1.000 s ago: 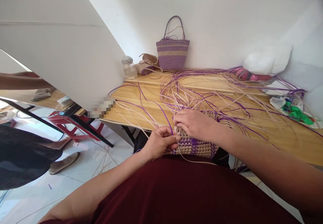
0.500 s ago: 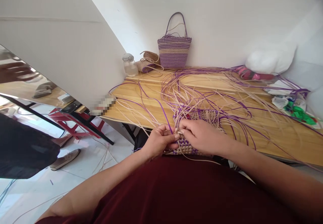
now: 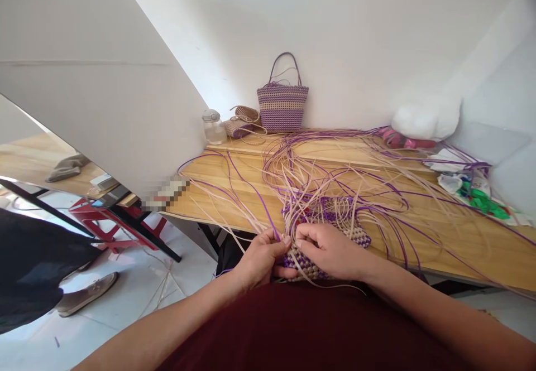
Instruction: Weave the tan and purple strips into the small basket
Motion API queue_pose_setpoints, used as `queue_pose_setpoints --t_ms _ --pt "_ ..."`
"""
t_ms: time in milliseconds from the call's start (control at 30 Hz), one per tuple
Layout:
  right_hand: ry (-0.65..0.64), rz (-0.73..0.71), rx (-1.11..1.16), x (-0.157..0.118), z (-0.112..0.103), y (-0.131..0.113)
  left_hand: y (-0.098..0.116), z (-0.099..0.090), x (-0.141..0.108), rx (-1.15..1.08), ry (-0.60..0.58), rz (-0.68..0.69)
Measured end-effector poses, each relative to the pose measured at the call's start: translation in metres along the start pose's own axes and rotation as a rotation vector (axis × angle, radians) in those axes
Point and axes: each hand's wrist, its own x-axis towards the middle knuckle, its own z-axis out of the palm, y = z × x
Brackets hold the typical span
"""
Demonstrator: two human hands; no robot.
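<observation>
A partly woven basket (image 3: 305,265) in beige and purple plastic strands lies at the table's front edge against my lap, many loose strands fanning out of its top. My left hand (image 3: 263,256) is closed on its left edge, thumb and forefinger pinched, with a purple strand (image 3: 264,202) rising beside the fingers. Close by, my right hand (image 3: 333,251) has its fingers curled and pinched at a beige strand among those at the edge; the tips are partly hidden. Another beige strand end (image 3: 335,285) trails below, across the front of the weave.
A finished striped handbag (image 3: 282,109) leans on the wall, with a small woven piece (image 3: 240,128) and a glass jar (image 3: 215,130) to its left. White plastic bags (image 3: 422,119) and green wrapping (image 3: 488,203) lie right. Another person's shoe (image 3: 89,294) and a red stool (image 3: 98,223) are left.
The view has tilted up a little, so everything sits lower in the picture. My hands stay at the same edge; the right fingertips have shifted slightly among the strands. The person at left has shifted slightly.
</observation>
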Motion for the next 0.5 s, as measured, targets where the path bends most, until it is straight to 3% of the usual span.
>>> queue_pose_setpoints --t_ms 100,233,500 --pt "-0.035 -0.013 0.067 -0.0029 0.0007 0.0055 0.0003 0.0002 0.0004 0.004 0.056 -0.003" --pt "-0.03 -0.018 0.121 -0.0061 0.0 0.0088 0.0033 -0.0001 -0.002 0.032 0.009 0.003" --pt "-0.066 -0.062 0.03 -0.0062 -0.0048 0.0057 0.0032 -0.0044 -0.0003 0.001 0.024 -0.057"
